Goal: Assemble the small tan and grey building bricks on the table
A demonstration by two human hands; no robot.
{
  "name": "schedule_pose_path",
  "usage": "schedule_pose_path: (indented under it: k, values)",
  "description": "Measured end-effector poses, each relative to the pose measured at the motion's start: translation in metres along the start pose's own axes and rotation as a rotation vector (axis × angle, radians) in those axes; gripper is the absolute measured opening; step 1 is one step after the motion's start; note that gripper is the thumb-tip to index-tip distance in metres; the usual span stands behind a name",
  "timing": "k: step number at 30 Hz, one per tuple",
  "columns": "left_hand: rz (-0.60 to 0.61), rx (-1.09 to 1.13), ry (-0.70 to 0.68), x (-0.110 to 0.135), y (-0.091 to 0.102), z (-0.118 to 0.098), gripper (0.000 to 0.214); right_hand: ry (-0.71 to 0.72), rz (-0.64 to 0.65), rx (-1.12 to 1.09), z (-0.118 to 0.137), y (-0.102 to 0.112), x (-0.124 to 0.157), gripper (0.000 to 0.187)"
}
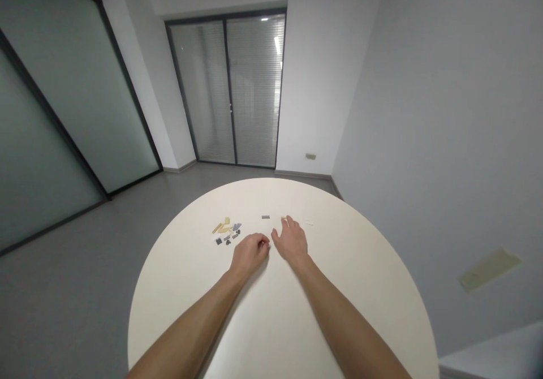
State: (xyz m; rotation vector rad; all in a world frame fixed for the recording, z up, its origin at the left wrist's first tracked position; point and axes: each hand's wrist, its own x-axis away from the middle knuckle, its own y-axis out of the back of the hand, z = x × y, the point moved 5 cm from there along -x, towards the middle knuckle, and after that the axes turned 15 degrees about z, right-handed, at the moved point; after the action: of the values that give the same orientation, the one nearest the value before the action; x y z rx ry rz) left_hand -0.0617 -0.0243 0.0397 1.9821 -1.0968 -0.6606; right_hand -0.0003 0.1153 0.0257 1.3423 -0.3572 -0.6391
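My left hand (251, 251) is closed in a pinch low over the middle of the table. Whatever sits at its fingertips is too small to make out. Just to its right, my right hand (292, 241) has its fingers spread, thumb toward the left hand. Its fingertips are beside a small yellow piece (283, 218), partly covered by them. A flat grey piece (265, 217) lies beyond the gap between both hands. Left of my left hand is a loose group of small building-brick-like pieces: yellow pieces (223, 229), grey pieces (236, 227) and dark pieces (219, 241).
The round white table (356, 288) fills the foreground. Small whitish pieces (309, 222) lie right of my right hand. Beyond the table are a glass door with blinds (254, 90), a frosted glass partition (76, 85) and a plain wall (432, 113) on the right.
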Motion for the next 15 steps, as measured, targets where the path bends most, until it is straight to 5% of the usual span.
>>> schedule_pose_path:
  k: [5,9,15]
  values:
    - [-0.139,-0.141,-0.013,-0.001,0.014,0.012,0.019,0.049,0.056,-0.009,-0.008,0.002,0.002,0.052]
    - [-0.256,-0.347,0.135,0.001,0.03,0.032,0.027,0.137,0.161,-0.058,-0.022,0.003,0.007,0.046]
    - [-0.232,-0.509,0.231,0.0,0.034,0.047,0.029,0.271,0.154,-0.165,-0.037,0.005,0.021,0.046]
